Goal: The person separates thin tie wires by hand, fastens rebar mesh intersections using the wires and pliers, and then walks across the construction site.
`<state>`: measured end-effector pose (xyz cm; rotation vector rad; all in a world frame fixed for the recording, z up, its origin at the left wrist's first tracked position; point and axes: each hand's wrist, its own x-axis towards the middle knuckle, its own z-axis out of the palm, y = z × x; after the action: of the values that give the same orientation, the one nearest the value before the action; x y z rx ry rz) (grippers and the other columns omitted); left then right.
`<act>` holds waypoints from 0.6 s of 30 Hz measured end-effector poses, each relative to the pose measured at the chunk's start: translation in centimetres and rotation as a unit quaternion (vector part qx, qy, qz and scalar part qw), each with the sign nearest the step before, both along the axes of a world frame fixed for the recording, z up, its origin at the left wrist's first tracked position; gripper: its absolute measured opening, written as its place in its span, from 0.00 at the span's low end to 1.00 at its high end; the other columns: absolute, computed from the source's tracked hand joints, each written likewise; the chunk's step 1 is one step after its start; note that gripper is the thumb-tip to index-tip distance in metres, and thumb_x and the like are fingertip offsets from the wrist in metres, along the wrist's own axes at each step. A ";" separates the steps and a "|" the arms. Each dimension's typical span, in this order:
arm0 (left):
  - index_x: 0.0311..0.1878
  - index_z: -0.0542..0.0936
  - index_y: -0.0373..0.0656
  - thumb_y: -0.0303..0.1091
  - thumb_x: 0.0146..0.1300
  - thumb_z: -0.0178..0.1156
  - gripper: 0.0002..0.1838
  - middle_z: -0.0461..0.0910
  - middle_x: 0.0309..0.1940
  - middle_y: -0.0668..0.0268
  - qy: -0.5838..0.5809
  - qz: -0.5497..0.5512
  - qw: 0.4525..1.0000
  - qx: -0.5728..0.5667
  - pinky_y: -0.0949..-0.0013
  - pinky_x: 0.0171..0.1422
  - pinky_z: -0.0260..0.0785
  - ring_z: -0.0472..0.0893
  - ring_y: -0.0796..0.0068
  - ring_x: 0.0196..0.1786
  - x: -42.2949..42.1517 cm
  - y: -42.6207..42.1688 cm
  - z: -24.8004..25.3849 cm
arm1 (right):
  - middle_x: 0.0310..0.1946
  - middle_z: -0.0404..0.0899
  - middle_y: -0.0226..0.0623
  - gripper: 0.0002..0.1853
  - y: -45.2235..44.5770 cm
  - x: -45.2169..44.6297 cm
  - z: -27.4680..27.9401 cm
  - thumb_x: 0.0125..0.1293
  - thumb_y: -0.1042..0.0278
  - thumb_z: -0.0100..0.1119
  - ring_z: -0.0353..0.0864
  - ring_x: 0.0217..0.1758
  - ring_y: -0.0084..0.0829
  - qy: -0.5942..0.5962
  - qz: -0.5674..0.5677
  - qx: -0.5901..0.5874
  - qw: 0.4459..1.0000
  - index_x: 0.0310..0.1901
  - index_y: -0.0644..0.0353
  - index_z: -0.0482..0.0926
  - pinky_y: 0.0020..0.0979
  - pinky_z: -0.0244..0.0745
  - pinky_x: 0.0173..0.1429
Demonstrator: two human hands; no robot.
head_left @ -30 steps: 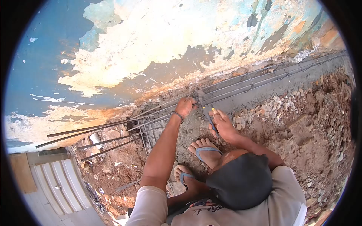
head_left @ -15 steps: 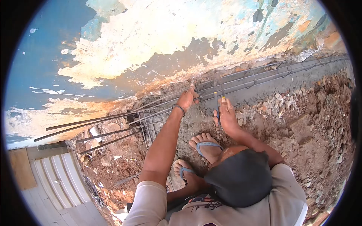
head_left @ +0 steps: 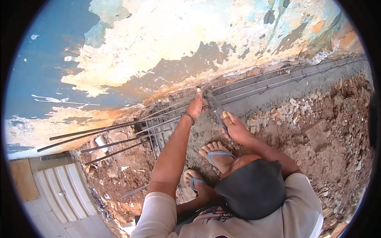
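My left hand [head_left: 195, 104] is closed on the rebar [head_left: 174, 119] of a long steel cage, with the thumb pointing up toward the wall. My right hand [head_left: 235, 127] grips a pair of pincers [head_left: 219, 107] with dark blue handles and yellow marks. Their metal jaws reach the bars just right of my left fingers, where a crosswise tie seems to sit. Any binding wire there is too small to make out. A dark band circles my left wrist.
Fresh grey mortar [head_left: 274, 93] lies under the cage along a peeling painted wall [head_left: 131, 59]. Loose bar ends [head_left: 63, 136] stick out at the left. Broken soil and stones [head_left: 301, 135] cover the right side. Two sandalled feet [head_left: 216, 154] stand near the cage.
My right hand has brought the pincers left, and their jaws have tipped from pointing upward to meeting the bars beside my left hand. My left hand has shifted slightly left.
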<state>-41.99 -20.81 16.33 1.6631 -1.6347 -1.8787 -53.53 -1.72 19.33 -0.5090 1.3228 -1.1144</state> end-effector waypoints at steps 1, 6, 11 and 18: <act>0.38 0.80 0.33 0.73 0.71 0.30 0.47 0.81 0.25 0.60 -0.013 0.044 0.999 -0.015 0.63 0.41 0.72 0.79 0.69 0.34 -0.6 0.0 0.3 | 0.22 0.72 0.32 0.18 0.3 -0.1 0.4 0.81 0.52 0.37 0.67 0.15 0.21 0.008 0.016 -0.004 1.000 0.55 0.60 0.66 0.26 0.63 0.19; 0.33 0.81 0.36 0.73 0.71 0.30 0.46 0.81 0.24 0.60 0.009 -0.119 0.993 0.002 0.61 0.41 0.72 0.78 0.69 0.33 0.8 -1.6 -0.9 | 0.21 0.71 0.31 0.17 -0.1 -0.3 1.1 0.82 0.52 0.33 0.68 0.15 0.22 0.022 -0.253 -0.068 0.965 0.48 0.57 0.66 0.27 0.64 0.18; 0.26 0.82 0.39 0.73 0.71 0.28 0.47 0.82 0.25 0.60 0.014 -0.127 0.992 -0.010 0.60 0.41 0.71 0.78 0.68 0.31 0.6 -1.3 -0.2 | 0.20 0.71 0.31 0.17 0.1 -0.3 0.0 0.81 0.51 0.35 0.69 0.15 0.21 0.038 -0.132 -0.010 0.990 0.49 0.57 0.66 0.26 0.65 0.18; 0.25 0.82 0.37 0.70 0.73 0.26 0.48 0.82 0.24 0.60 0.002 -0.122 0.992 -0.004 0.63 0.43 0.68 0.74 0.69 0.28 0.3 -1.2 0.7 | 0.22 0.73 0.32 0.20 -0.4 -0.4 0.6 0.81 0.51 0.37 0.68 0.14 0.22 0.058 0.023 0.001 0.998 0.55 0.61 0.67 0.28 0.64 0.18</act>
<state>-41.66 -21.98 17.04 1.5137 -1.9182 -1.9755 -53.91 -2.10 19.90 -0.6069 1.4056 -1.0579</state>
